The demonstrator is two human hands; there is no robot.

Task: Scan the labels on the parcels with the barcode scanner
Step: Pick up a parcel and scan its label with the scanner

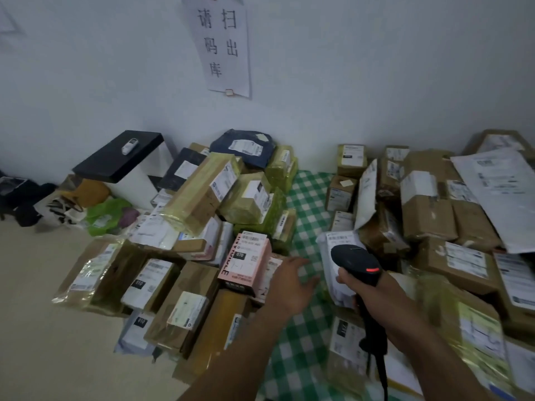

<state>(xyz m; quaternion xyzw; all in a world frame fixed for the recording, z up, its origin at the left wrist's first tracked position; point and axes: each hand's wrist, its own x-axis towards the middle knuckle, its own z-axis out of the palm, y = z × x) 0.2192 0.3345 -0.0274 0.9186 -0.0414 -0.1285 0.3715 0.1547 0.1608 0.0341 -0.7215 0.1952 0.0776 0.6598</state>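
Right hand (365, 288), fingers curled round a black barcode scanner (356, 259) at 5 o'clock, aims it at a white mailer (333, 274) just beyond, while the left hand (289, 282), fingers (298, 261) loosely spread, hovers beside a pink box (246, 264), seemingly ready to turn the next parcel.

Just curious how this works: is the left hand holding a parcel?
No, the left hand hovers open beside the pink box, holding nothing.

Matt black plastic for the scanner (357, 263), glossy-taped brown cardboard for the boxes (199, 192), smooth white plastic for the mailer (340, 287), soft checked fabric for the cloth (307, 198), thin paper for the sign (223, 44).
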